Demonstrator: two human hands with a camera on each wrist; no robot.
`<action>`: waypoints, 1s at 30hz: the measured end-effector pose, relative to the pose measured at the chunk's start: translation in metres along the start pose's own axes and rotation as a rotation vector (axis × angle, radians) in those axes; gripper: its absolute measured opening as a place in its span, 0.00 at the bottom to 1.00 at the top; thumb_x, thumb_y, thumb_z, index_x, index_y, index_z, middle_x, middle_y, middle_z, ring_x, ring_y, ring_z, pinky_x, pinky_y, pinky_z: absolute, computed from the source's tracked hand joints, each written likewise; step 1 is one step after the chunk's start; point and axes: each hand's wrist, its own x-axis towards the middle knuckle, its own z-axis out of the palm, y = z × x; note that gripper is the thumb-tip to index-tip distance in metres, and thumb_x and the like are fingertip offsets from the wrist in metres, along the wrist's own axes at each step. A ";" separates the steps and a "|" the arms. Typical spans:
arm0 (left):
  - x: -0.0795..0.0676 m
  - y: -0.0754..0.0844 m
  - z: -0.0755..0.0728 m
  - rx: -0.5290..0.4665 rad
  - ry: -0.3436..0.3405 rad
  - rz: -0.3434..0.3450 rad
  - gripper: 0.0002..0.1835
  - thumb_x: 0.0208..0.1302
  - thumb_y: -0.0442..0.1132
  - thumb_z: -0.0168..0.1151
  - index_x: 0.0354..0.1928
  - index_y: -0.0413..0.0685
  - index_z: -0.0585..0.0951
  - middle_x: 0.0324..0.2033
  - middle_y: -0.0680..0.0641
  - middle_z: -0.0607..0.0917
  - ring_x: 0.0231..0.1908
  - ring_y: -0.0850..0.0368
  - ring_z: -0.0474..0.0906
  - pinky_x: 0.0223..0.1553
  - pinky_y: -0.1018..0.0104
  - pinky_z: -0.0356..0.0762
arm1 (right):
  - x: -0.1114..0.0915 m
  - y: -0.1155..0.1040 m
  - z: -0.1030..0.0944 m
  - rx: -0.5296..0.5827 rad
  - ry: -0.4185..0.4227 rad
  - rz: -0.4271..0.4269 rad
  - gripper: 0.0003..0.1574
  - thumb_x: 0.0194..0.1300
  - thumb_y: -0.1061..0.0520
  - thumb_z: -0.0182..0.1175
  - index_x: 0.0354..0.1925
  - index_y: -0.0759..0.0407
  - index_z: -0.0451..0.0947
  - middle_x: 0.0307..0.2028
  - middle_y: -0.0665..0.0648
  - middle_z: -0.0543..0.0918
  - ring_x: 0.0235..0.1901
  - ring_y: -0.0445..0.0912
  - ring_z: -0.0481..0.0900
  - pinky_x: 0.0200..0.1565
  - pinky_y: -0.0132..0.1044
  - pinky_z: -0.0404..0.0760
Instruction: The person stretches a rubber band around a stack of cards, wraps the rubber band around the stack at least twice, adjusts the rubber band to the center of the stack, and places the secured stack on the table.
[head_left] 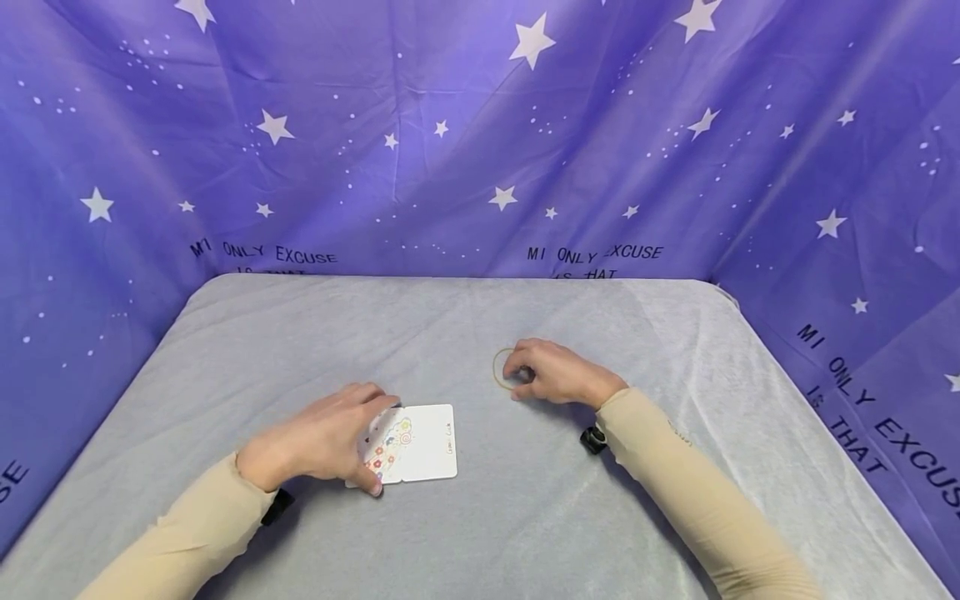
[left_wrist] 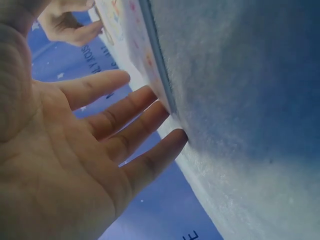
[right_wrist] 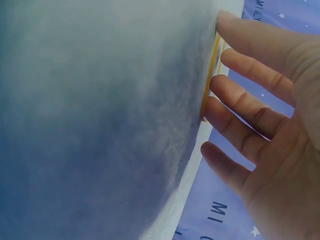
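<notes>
On the grey cloth lies a white card [head_left: 431, 442] printed with colourful flowers and a line of writing. My left hand [head_left: 322, 433] spans its left end, thumb at the near edge and fingers at the far edge. The left wrist view shows those fingers [left_wrist: 145, 162] spread and fairly straight, tips right at the card's edge. Farther right, a thin yellowish rubber band [head_left: 494, 367] forms a ring on the cloth. Over its right side is my right hand [head_left: 558, 372]. Its slightly bent fingers [right_wrist: 240, 100] reach the band, thumb apart from them.
The grey cloth-covered table [head_left: 480, 533] reaches back to a purple curtain [head_left: 450, 175] with white stars and black lettering. Dark wrist cameras [head_left: 593, 439] sit under both beige sleeves [head_left: 690, 483].
</notes>
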 end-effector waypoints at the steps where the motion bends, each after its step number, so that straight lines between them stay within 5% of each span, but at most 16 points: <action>1: 0.000 0.001 0.001 0.011 0.002 0.008 0.60 0.17 0.69 0.71 0.61 0.48 0.66 0.51 0.55 0.70 0.51 0.59 0.65 0.51 0.60 0.66 | 0.000 0.000 0.000 -0.003 -0.002 0.000 0.17 0.46 0.50 0.69 0.38 0.49 0.80 0.34 0.47 0.76 0.35 0.41 0.72 0.39 0.32 0.71; 14: 0.002 0.006 0.004 0.084 -0.014 0.048 0.55 0.20 0.71 0.69 0.55 0.44 0.71 0.42 0.55 0.68 0.41 0.60 0.64 0.40 0.61 0.68 | -0.001 0.000 0.000 -0.025 -0.001 -0.050 0.10 0.49 0.52 0.67 0.34 0.47 0.81 0.34 0.46 0.75 0.35 0.41 0.71 0.40 0.32 0.70; 30: 0.004 0.009 0.004 0.139 -0.016 0.042 0.50 0.20 0.69 0.70 0.49 0.47 0.73 0.37 0.55 0.67 0.38 0.60 0.64 0.41 0.62 0.67 | 0.001 -0.001 0.002 -0.058 -0.019 -0.057 0.05 0.51 0.55 0.66 0.28 0.45 0.79 0.28 0.44 0.74 0.30 0.38 0.68 0.36 0.31 0.69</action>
